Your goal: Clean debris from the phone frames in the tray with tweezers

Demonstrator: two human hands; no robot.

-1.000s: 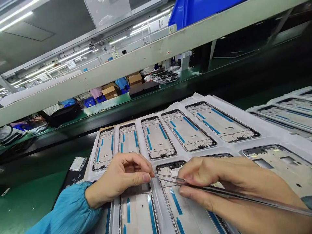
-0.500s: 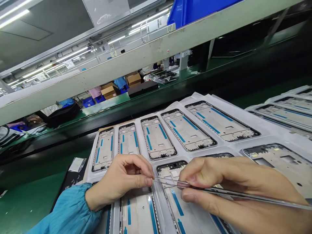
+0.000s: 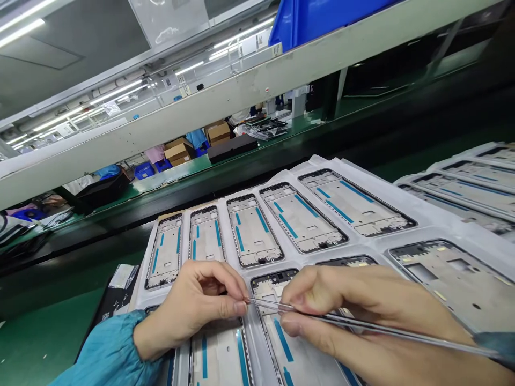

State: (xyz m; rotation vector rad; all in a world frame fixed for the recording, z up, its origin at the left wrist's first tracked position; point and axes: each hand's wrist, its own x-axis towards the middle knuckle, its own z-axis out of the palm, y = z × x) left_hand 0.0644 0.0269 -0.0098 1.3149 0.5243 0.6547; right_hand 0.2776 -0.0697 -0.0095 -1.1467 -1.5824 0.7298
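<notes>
My right hand grips a pair of slim metal tweezers, their tips pointing left. At those tips, the thumb and forefinger of my left hand are pinched together; whatever lies between them is too small or hidden to make out. Below both hands is a white tray of phone middle frames, each in its own recess. One phone frame lies right under the tweezer tips, partly covered by my right hand. Blue adhesive strips run along several frames.
A second tray of phone frames stands at the right. Left of the near tray, a small clear bag rests on a dark surface. A pale beam crosses above the green bench, with a blue bin on it. Cardboard boxes stand behind.
The view has shifted slightly, so the tray and hands appear a little further left. The tweezer tips still meet my left fingertips, and both hands keep their grips.
</notes>
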